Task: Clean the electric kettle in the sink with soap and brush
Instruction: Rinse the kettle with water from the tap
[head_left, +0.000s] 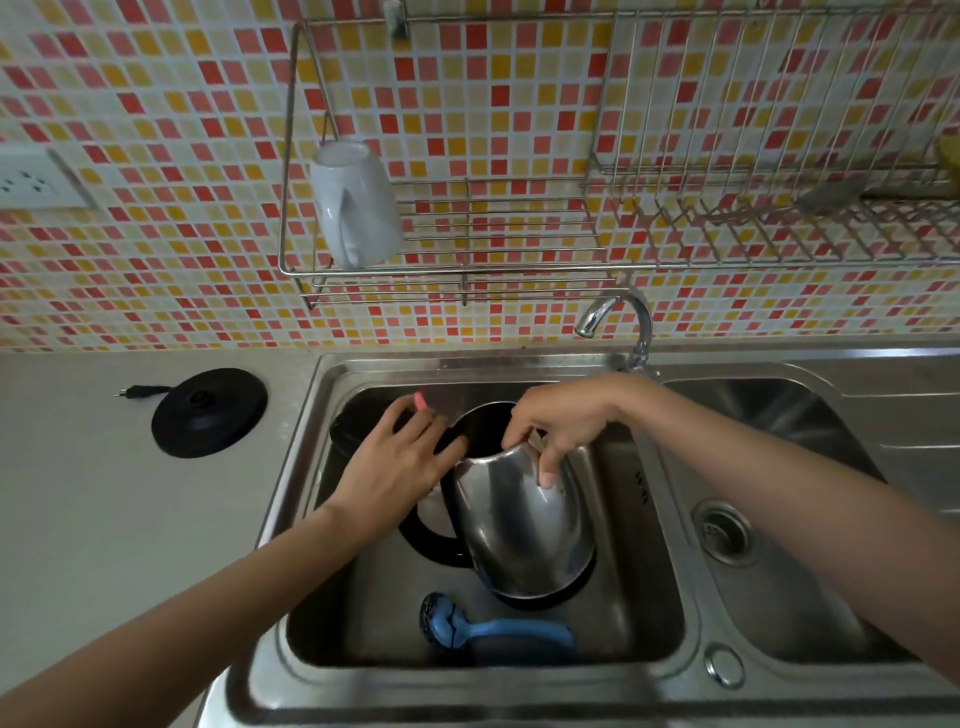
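A steel electric kettle (524, 530) with a black handle stands tilted in the left sink basin (363, 613), its black lid (344, 432) swung open to the left. My right hand (558, 423) grips the kettle's rim, thumb on the outside wall and fingers over the edge. My left hand (400, 457) lies at the kettle's mouth with its fingers stretched out. A small pink thing (420, 402) shows at its fingertips; I cannot tell whether the hand holds it. A blue brush (498, 630) lies on the basin floor in front of the kettle.
The kettle's black base (210, 412) with its plug sits on the counter to the left. A chrome tap (618, 312) stands behind the sink. The right basin (810, 618) has a drain (723, 528). A white mug (353, 202) hangs upside down in a wall rack.
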